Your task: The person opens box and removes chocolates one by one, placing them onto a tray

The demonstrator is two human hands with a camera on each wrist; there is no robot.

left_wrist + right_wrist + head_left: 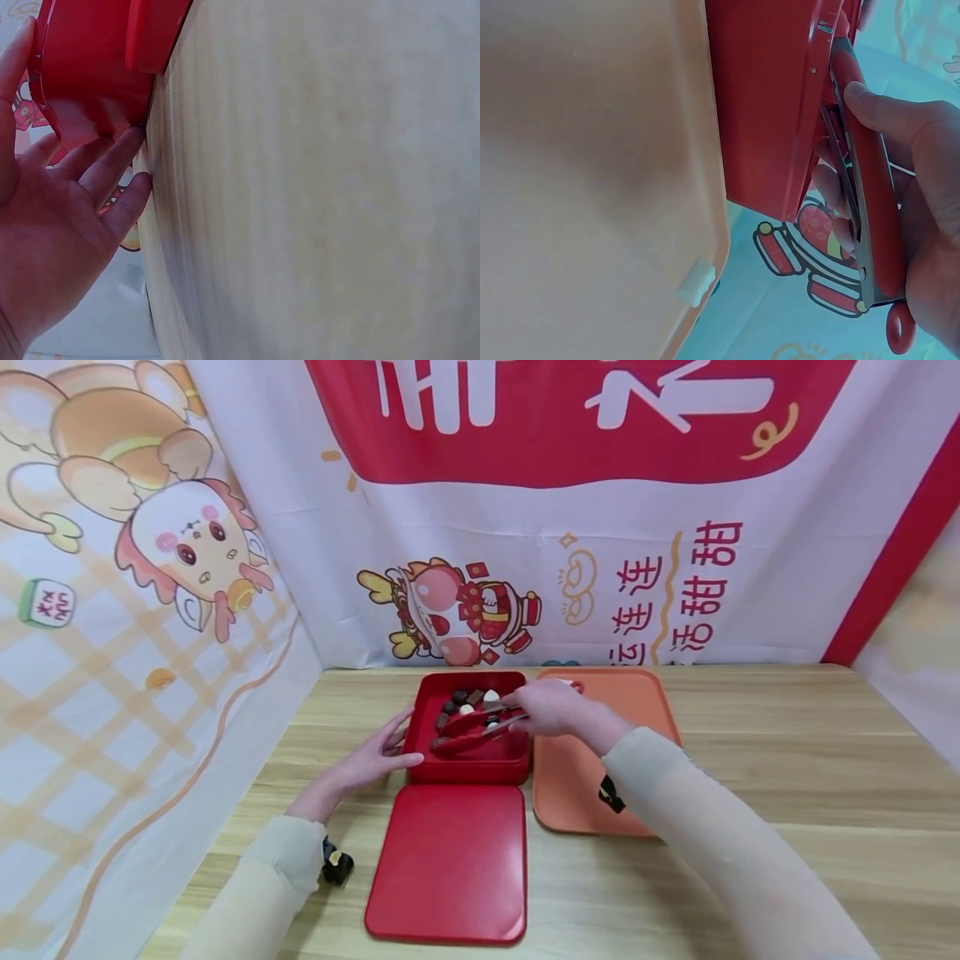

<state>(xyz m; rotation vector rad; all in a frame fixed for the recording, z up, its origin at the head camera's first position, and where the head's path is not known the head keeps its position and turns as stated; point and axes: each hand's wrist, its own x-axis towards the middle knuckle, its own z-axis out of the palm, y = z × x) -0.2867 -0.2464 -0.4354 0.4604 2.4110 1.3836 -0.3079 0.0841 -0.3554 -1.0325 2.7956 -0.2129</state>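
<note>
A square red box [517, 770] stands on the table with several dark and white chocolates [460, 697] in it. My right hand [551, 706] grips red-and-metal tongs [874, 202] by their handles. The tong tips [450, 743] reach down inside the box, spread apart; I cannot tell whether a chocolate lies between them. At the box's left side, my left hand [375, 756] rests with its fingers spread against the outer wall. In the left wrist view those fingers [112, 169] look fairly straight.
A red lid [453, 864] lies flat in front of the box. Right of the box is an orange tray [577, 785], with a small white piece [697, 282] near its far edge in the right wrist view. Printed cloth [300, 527] hangs behind and left of the wooden table [787, 760].
</note>
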